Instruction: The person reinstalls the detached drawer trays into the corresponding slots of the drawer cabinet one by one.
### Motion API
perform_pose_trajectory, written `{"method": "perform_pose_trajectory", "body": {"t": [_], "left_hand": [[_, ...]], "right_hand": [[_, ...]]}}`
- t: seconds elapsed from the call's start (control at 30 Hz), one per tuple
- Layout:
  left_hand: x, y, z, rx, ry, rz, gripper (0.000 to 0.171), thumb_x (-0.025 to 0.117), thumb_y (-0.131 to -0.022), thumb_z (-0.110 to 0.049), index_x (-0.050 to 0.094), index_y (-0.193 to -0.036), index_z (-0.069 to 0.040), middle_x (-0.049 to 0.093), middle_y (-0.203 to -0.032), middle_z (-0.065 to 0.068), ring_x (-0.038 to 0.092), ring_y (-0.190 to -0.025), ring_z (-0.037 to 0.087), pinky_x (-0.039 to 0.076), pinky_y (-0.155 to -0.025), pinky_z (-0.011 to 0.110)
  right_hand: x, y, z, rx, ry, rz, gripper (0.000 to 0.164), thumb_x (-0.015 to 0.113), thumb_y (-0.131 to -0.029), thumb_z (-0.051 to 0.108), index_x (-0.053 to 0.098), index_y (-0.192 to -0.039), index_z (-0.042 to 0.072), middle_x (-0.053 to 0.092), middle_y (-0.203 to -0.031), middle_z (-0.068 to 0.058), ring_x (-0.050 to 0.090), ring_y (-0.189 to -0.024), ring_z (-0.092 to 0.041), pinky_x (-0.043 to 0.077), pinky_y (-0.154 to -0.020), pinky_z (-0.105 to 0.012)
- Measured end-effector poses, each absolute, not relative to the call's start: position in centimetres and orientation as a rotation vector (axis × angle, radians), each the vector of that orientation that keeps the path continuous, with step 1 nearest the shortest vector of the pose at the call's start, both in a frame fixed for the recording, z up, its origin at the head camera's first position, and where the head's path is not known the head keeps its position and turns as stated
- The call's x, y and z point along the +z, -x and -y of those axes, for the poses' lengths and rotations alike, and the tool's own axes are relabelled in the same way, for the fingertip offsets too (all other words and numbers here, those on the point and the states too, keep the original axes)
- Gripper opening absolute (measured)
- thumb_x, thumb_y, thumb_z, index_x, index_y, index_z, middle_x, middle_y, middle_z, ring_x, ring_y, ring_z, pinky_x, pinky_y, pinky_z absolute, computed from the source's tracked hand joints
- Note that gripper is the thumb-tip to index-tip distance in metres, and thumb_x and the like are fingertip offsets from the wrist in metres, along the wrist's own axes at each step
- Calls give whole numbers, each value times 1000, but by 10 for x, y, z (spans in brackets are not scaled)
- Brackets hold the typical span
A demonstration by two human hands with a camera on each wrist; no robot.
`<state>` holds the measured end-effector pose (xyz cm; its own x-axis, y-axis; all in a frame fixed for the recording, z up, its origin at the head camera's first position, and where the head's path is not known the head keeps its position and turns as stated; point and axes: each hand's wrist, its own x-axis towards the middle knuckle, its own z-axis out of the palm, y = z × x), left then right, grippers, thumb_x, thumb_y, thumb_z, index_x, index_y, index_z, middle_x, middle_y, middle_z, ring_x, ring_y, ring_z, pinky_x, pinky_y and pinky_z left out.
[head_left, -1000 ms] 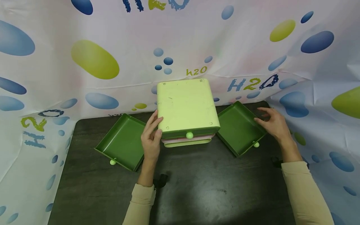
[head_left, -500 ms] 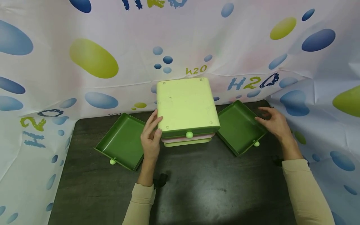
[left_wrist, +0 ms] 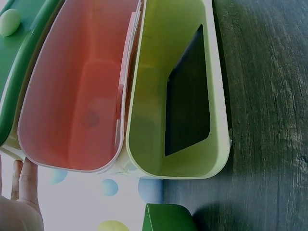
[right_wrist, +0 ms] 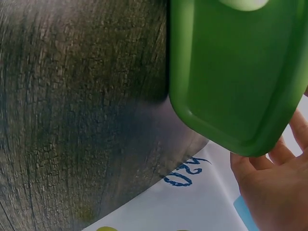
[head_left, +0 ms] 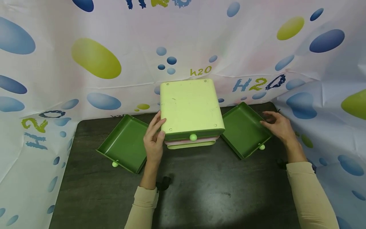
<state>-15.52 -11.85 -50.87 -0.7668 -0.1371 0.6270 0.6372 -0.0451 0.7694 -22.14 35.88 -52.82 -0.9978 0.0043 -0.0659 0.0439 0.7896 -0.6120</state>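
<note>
A small stacked drawer cabinet (head_left: 190,105) with a pale yellow-green top stands upright at the back middle of the table. Its top tier has a green drawer with a round knob (head_left: 193,137); below, the left wrist view shows a hollow pink tier (left_wrist: 82,96) and a hollow yellow-green tier (left_wrist: 149,106). My left hand (head_left: 154,140) rests against the cabinet's left side, fingers extended near the upper edge. My right hand (head_left: 278,127) is at the right side of a loose green drawer (head_left: 243,130), thumb at its rim, other fingers spread beyond it.
Another loose green drawer (head_left: 125,144) lies angled left of the cabinet, knob toward the front. The dark wood-look table (head_left: 200,190) reaches to a printed sheet (head_left: 137,41) hanging at the back and sides.
The whole scene shifts slightly with the head camera. Both hands, the cabinet and the drawers otherwise keep their places.
</note>
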Motion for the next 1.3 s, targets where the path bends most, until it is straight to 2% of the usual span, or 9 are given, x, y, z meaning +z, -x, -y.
{"method": "perform_pose_trajectory", "body": {"t": [0.27,0.47,0.7,0.93,1.1,1.3], "left_hand": [[-509,156,118,-1860,524,1702,57,61,-100,-37,61,-125,14,42,-149,27,40,-137,41,40,-56,21],[-508,156,118,-1857,518,1707,59,60,-100,-39,61,-125,14,42,-149,27,40,-137,41,39,-54,21],[-509,156,118,-1860,516,1706,58,61,-100,-39,62,-125,13,43,-149,26,40,-138,41,39,-54,21],[-509,156,118,-1852,510,1714,58,60,-100,-39,61,-126,13,42,-149,26,40,-137,41,38,-51,24],[-510,154,119,-1836,512,1722,58,60,-100,-39,62,-125,13,43,-148,27,41,-137,40,35,-48,23],[-509,155,120,-1838,518,1718,56,60,-101,-38,62,-126,13,43,-149,26,41,-137,41,35,-48,23]], "right_hand": [[-533,225,-364,-1008,-44,-2850,60,63,-98,38,48,-146,5,52,-138,-25,56,-115,-45,49,-84,-59],[-540,230,-369,-1019,-59,-2715,65,60,-99,43,44,-149,4,45,-142,-28,47,-122,-49,44,-88,-62],[-545,230,-371,-1032,-60,-2672,68,59,-100,41,39,-151,2,39,-146,-33,49,-116,-49,45,-84,-60],[-545,233,-372,-1018,-59,-2656,67,56,-101,45,39,-151,4,39,-146,-32,46,-120,-51,42,-88,-63],[-546,236,-376,-982,-47,-2586,68,49,-103,46,34,-154,4,29,-152,-36,35,-130,-57,32,-97,-71],[-548,241,-381,-1031,-27,-2525,61,42,-107,39,30,-156,3,20,-156,-35,20,-138,-58,23,-104,-74]]}}
